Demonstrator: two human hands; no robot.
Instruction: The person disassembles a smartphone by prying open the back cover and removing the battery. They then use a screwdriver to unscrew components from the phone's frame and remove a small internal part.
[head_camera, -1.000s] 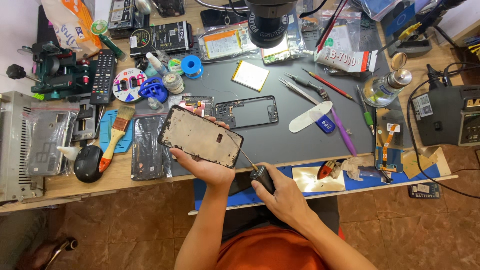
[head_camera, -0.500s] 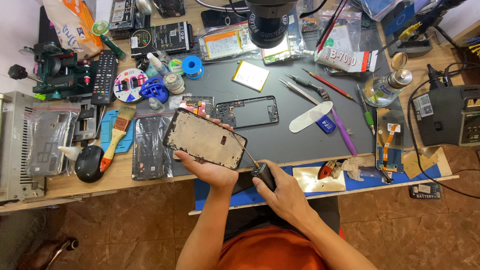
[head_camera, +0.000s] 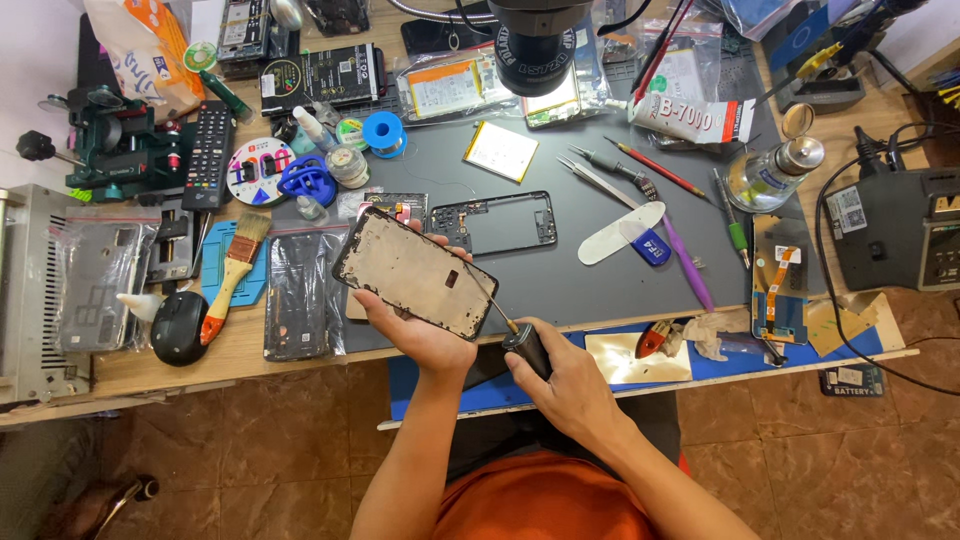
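Hands meet over the near edge of the workbench (head_camera: 300, 350): the left hand (head_camera: 425, 335) grips a bare phone frame (head_camera: 414, 271) from below, tilted above the dark mat (head_camera: 600, 270). The right hand (head_camera: 570, 385) is closed around a black-handled screwdriver (head_camera: 515, 335), its thin tip touching the frame's right end. Another empty frame (head_camera: 495, 223) lies just behind on the mat.

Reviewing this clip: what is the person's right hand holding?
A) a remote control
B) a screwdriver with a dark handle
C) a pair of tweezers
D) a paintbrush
B: the right hand grips a dark-handled screwdriver whose thin shaft reaches up to the phone frame held in the left hand; the paintbrush, tweezers and remote control all lie untouched on the bench.
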